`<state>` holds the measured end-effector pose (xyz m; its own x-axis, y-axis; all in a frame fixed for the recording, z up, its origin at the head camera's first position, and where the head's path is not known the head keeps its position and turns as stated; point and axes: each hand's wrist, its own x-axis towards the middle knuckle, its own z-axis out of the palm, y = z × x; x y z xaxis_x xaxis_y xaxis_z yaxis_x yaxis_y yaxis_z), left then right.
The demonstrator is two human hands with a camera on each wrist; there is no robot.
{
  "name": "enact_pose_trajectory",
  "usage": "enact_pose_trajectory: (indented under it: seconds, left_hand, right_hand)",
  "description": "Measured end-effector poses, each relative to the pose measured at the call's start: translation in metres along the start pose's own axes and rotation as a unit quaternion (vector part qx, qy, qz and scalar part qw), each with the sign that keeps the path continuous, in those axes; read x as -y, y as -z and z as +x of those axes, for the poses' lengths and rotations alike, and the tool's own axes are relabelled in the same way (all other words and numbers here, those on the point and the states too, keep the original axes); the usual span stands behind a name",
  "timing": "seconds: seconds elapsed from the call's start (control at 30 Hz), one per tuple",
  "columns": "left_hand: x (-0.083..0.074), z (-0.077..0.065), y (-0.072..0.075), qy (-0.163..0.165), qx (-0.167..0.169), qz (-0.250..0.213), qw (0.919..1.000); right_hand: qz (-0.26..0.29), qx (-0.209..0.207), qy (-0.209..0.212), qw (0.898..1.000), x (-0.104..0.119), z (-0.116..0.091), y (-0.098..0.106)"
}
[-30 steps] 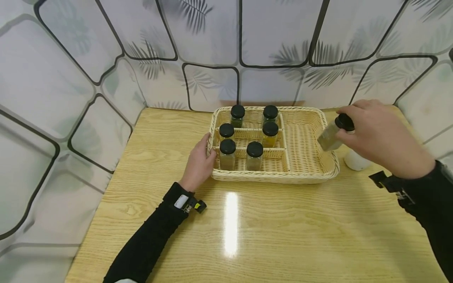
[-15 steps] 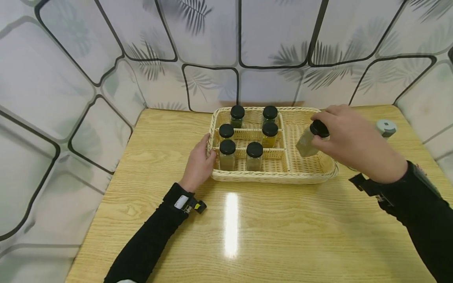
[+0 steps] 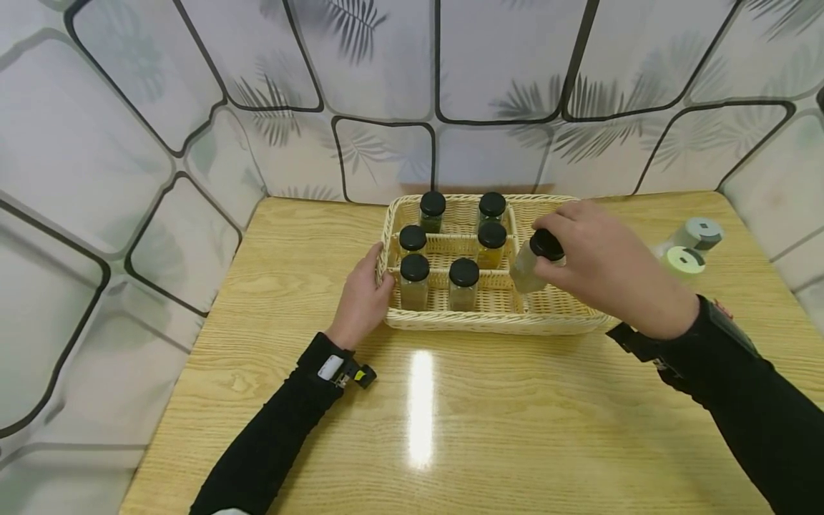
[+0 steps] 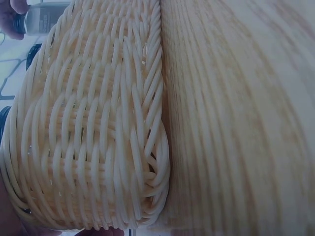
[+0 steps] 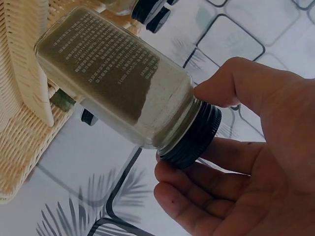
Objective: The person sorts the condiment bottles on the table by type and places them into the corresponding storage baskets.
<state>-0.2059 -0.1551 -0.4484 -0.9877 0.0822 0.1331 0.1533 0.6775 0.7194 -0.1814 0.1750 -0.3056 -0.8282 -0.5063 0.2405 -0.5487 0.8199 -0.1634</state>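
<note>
My right hand (image 3: 608, 268) pinches the black lid of a spice jar (image 3: 524, 270), held tilted above the wicker basket (image 3: 489, 325) near its long divider. Brownish-grey powder and white printing show through this clear jar (image 5: 108, 73) in the right wrist view. At the basket's left end, my left hand (image 3: 359, 300) grips the rim, thumb over the edge. The woven basket wall (image 4: 93, 123) fills much of the left wrist view. Several black-lidded jars stand in the divided compartments, among them a yellow-filled jar (image 3: 491, 254) and a front jar (image 3: 463, 286).
Right of the basket on the wooden table (image 3: 515, 415) stand a grey-lidded container (image 3: 703, 232) and a pale green-topped container (image 3: 684, 263), partly behind my right hand. A patterned wall covering (image 3: 386, 79) rises behind the table's back edge.
My right hand has carried the jar leftward, from the basket's right end to near the divider. The containers at the right have come into fuller view. My left hand stays put.
</note>
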Motion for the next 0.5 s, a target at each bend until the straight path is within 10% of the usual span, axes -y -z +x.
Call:
enact_pose_trajectory:
  seconds: [0.5]
  left_hand:
    - [0.000, 0.000, -0.001, 0.004, 0.001, 0.000, 1.0000]
  right_hand:
    - [0.017, -0.014, 0.028, 0.999, 0.009, 0.008, -0.020]
